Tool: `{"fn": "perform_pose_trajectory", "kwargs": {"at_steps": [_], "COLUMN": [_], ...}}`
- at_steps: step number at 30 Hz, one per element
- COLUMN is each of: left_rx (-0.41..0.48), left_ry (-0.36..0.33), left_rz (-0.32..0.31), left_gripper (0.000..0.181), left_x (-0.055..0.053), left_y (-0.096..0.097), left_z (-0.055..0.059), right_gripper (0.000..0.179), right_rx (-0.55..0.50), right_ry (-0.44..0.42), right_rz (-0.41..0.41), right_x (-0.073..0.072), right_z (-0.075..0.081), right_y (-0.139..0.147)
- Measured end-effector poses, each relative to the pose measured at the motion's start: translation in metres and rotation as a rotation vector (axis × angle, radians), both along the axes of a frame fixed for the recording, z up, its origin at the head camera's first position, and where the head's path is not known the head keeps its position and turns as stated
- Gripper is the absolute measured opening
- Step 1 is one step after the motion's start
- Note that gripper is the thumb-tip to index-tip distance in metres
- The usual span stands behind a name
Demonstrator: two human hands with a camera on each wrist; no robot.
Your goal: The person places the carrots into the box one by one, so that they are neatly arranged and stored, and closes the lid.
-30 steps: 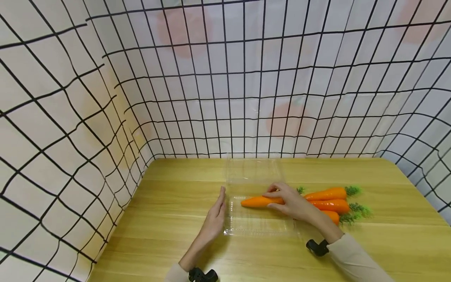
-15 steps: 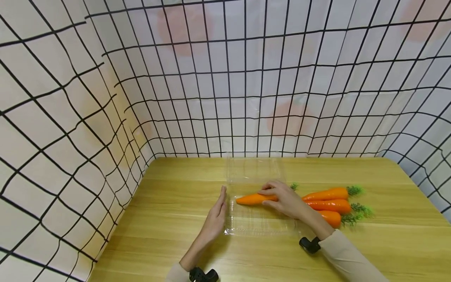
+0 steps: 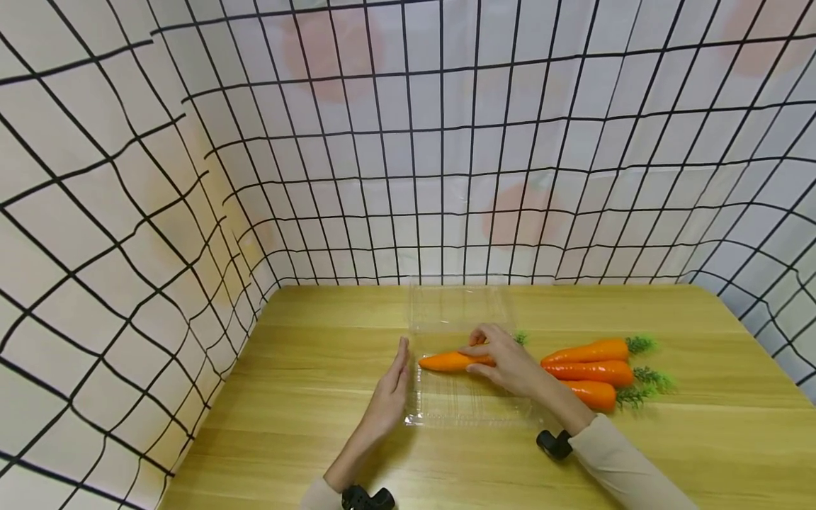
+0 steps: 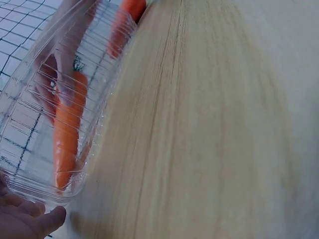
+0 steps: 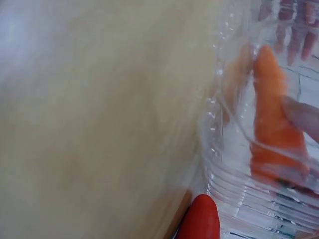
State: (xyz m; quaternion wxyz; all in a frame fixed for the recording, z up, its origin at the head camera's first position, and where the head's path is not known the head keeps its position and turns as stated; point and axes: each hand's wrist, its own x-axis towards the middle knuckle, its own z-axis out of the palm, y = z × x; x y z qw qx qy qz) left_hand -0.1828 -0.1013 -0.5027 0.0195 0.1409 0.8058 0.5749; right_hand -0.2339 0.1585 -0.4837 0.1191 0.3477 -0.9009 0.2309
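A lab-like recording booth is suggested: the table point(image 3: 306, 368) is bordered by black-gridded white sheets point(image 3: 456, 150) at 9, 12 and 3 o'clock, and black wrist cameras point(image 3: 557, 445) are worn at 5 and 6 o'clock.

No readable text, label, brand, number or sign — not in any view.
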Motion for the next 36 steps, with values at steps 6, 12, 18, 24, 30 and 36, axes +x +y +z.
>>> {"fn": "perform_pose_trajectory", "kwargs": {"at_steps": [6, 12, 18, 24, 30, 36], "left_rx": [-0.006, -0.004, -0.005, -0.004, 0.006, 0.005], "left_ry": [0.001, 0.005, 0.008, 0.005, 0.003, 0.004], "left_rz": [-0.003, -0.003, 0.002, 0.01, -0.001, -0.003], "left_gripper": [0.057, 0.057, 0.056, 0.057, 0.057, 0.057], "left_x": [0.0, 0.001, 0.002, 0.002, 0.002, 0.002], "left_y": [0.0, 0.0, 0.0, 0.001, 0.003, 0.002], "left_z": [0.0, 0.0, 0.001, 0.002, 0.002, 0.0], "right_gripper": [0.03, 0.029, 0.028, 0.03, 0.034, 0.038], "right_rx": [0.047, 0.049, 0.047, 0.054, 0.062, 0.071], "right_ry": [0.106, 0.239, 0.23, 0.168, 0.142, 0.104], "right_rz": [0.009, 0.047, 0.045, 0.039, 0.036, 0.038], "right_x": [-0.002, -0.005, -0.005, -0.004, -0.001, 0.005], "right_z": [-0.004, -0.009, -0.01, -0.006, -0.001, 0.007], "right_y": [-0.002, -0.006, -0.006, -0.005, -0.003, 0.001]}}
